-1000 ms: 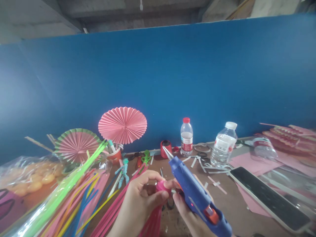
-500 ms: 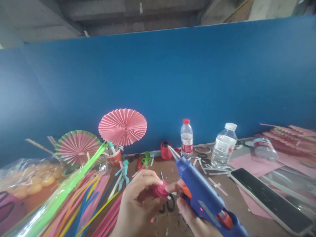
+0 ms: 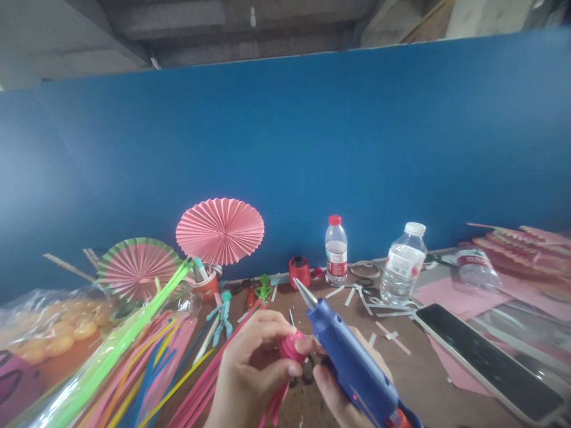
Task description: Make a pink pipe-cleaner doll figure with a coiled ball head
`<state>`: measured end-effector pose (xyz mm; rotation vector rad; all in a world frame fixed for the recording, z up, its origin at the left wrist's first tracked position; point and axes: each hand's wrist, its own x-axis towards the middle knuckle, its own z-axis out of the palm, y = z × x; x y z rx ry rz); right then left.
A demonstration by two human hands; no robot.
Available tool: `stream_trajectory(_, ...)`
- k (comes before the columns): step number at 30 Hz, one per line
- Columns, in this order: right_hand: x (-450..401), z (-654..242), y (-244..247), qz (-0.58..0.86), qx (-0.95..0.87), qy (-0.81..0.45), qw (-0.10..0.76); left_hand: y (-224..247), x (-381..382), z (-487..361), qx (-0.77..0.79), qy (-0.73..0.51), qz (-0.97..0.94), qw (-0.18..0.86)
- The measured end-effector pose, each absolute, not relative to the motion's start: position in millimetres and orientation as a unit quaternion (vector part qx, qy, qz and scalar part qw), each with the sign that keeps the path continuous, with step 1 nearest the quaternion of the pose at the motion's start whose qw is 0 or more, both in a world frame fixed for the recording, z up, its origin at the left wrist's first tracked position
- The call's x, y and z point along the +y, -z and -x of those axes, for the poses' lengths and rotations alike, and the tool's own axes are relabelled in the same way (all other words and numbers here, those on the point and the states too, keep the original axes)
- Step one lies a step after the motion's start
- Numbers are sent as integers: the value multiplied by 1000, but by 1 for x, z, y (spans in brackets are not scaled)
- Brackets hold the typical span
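Note:
My left hand [image 3: 245, 362] is closed on a small bright-pink coil [image 3: 292, 347], rounded and wound in layers, perhaps of fuzzy stems. Pink strands [image 3: 277, 404] hang below it. My right hand [image 3: 334, 395] grips a blue glue gun [image 3: 350, 359] with a metal nozzle pointing up and left, above the coil. A fingertip of that hand touches the coil's right side. Behind the hands lies a pair of scissors [image 3: 307, 370], mostly covered. Long pink stems [image 3: 200, 380] lie left of my left wrist.
Left are a plastic-wrapped green bundle [image 3: 129, 339], coloured stems and pleated paper fans [image 3: 220, 230]. At the back stand a red tape roll [image 3: 299, 272] and two water bottles [image 3: 336, 252]. A phone [image 3: 486, 359] lies right on pink paper, with white strips scattered nearby.
The glue gun has shifted left and down, its nozzle lower. My left hand has turned slightly, so its thumb and the pink strands beneath the coil now show.

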<state>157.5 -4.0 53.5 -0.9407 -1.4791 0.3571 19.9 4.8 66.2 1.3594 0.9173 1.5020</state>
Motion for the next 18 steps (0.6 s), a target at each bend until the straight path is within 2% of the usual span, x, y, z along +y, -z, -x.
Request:
stream_trajectory(7,-3,-159,-43,427,-658,-161,599,-68,3,-24,381,-621,-510,458)
stream_trajectory(14,0,-160,-39,333,-663,-173,648,-64,2,-22,370,-608,-486,507)
stream_trajectory(18,-1,-161,-38,305,-675,-139,657,-63,2,-20,351,-609,-516,490)
